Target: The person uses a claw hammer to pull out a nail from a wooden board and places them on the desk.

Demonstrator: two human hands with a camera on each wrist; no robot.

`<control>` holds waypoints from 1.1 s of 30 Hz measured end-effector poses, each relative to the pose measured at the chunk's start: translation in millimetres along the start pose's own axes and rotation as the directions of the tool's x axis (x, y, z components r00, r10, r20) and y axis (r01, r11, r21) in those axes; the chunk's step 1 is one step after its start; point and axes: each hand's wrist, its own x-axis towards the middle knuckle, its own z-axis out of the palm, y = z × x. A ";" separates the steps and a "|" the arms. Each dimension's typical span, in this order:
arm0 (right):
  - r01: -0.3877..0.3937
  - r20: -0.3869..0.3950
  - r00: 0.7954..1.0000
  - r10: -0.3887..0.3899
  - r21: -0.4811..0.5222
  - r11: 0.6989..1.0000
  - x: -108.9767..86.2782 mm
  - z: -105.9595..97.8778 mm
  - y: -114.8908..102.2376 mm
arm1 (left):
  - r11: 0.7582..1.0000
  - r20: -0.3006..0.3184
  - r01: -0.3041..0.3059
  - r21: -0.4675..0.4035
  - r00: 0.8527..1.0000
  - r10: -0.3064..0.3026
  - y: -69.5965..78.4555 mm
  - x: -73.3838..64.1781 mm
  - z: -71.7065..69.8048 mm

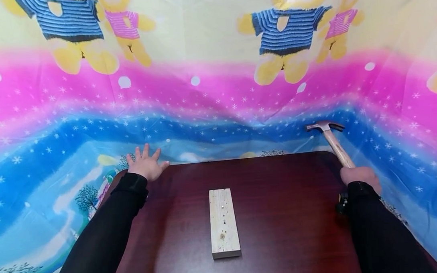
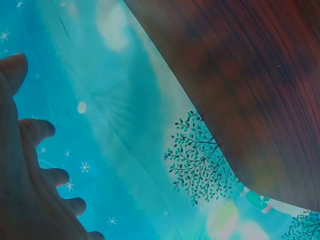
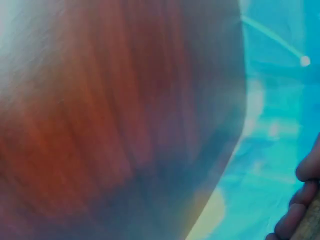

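A claw hammer (image 1: 336,144) with a wooden handle and metal head points up and away at the far right. My right hand (image 1: 361,177) grips its handle low down, near the table's right edge. In the right wrist view only curled fingers (image 3: 295,215) and a bit of the handle show at the lower right. Over the far left part of the table my left hand (image 1: 147,165) is spread, holding nothing. The left wrist view shows its fingers (image 2: 40,131) apart from one another. Between the hands a pale wooden block (image 1: 219,223) lies flat, with several dark spots along its top.
The dark red-brown table (image 1: 286,214) has rounded far corners. Behind it and along both sides hangs a printed cloth (image 1: 203,101) with bears, snowflakes and trees. Black sleeves (image 1: 102,233) cover both forearms.
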 end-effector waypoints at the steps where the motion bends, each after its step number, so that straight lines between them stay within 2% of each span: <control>1: 0.001 -0.014 1.000 -0.001 0.003 1.000 3.0 -0.2 -1.9 | 1.000 0.000 0.000 -0.009 1.000 0.000 -1.1 0.1 0.0; 7: 0.047 -0.094 0.995 -0.038 0.090 0.995 19.2 9.1 -13.3 | 0.987 -0.048 -0.016 -0.157 0.999 0.009 -8.4 -3.5 -9.1; 11: 0.132 -0.151 0.982 -0.114 0.116 0.984 20.8 9.7 -35.8 | 0.972 -0.077 -0.033 -0.232 0.997 0.015 -8.7 -9.4 -21.0; 17: 0.268 -0.196 0.948 -0.252 0.058 0.962 5.3 0.3 -78.7 | 0.956 -0.100 -0.069 -0.286 0.994 0.042 2.2 -19.6 -34.7; 21: 0.317 -0.195 0.933 -0.302 0.054 0.947 -13.2 -1.4 -99.6 | 0.941 -0.126 -0.125 -0.314 0.988 0.089 15.4 -28.3 -41.7; 26: 0.380 -0.209 0.909 -0.361 0.059 0.923 -34.3 -1.7 -114.4 | 0.901 -0.176 -0.227 -0.370 0.969 0.172 35.9 -36.8 -50.9; 29: 0.445 -0.226 0.877 -0.423 0.050 0.894 -45.4 -1.1 -120.4 | 0.868 -0.213 -0.290 -0.402 0.952 0.220 46.5 -41.5 -56.2; 33: 0.515 -0.242 0.837 -0.491 0.049 0.856 -62.1 1.3 -129.3 | 0.816 -0.237 -0.343 -0.465 0.936 0.259 57.2 -49.0 -61.6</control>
